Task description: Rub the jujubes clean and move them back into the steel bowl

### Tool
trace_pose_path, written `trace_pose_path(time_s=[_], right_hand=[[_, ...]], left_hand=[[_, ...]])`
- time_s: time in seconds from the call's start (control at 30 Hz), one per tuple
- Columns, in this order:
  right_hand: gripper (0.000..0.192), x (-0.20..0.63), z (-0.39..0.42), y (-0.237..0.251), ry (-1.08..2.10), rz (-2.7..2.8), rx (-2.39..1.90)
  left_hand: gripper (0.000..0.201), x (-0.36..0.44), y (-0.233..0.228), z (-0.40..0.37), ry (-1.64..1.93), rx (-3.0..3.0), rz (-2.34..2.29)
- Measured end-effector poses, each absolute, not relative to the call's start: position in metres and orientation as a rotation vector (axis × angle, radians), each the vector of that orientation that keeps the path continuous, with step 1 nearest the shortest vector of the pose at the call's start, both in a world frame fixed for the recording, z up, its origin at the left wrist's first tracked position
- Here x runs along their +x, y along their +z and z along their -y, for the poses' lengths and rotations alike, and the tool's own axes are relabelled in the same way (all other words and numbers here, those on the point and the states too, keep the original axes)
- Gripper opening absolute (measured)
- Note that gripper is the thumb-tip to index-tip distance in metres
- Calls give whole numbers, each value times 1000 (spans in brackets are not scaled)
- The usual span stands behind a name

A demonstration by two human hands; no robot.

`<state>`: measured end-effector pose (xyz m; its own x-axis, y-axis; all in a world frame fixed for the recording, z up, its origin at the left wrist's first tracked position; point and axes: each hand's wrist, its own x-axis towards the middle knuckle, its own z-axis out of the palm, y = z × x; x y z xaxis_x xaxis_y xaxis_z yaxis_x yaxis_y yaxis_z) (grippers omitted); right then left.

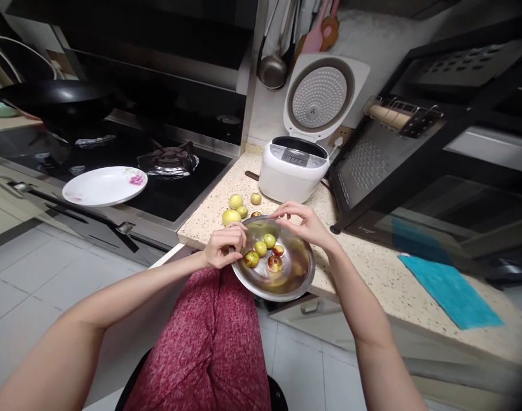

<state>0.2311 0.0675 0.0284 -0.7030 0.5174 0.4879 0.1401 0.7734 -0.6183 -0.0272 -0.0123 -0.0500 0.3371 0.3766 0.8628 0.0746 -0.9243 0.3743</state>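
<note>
A shiny metal bowl [297, 274] rests on the counter's front edge, partly overhanging it. Inside lie several small fruits [265, 251], yellow-green with reddish patches. My left hand [223, 245] grips the bowl's left rim, fingers curled over the edge. My right hand [306, 222] hovers over the far rim, with fingers bent and fingertips touching the rim. More yellow-green fruits [235, 208] lie loose on the speckled counter [372, 262] just behind the bowl.
A white rice cooker [293, 168] stands open behind the fruits. A flowered white plate [104, 185] sits on the gas hob, a black wok [55, 100] further left. A dark dish rack [415, 154] and a blue cloth [449, 288] are to the right.
</note>
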Motion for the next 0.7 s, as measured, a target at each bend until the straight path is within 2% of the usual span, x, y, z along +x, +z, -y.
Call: trace_pose_path(time_s=[0.27,0.4,0.7], right_hand=[[23,226,-97,-4,478,2145,-665],[26,221,-111,-25,482,2214,-673],[36,202,-118,-42,549,2369,-515]], left_hand=[[58,-28,-52,11,1707,2174,-380],[67,-31,-50,12,1685,2038,-383],[65,-31,-50,14,1660,2111,-351]])
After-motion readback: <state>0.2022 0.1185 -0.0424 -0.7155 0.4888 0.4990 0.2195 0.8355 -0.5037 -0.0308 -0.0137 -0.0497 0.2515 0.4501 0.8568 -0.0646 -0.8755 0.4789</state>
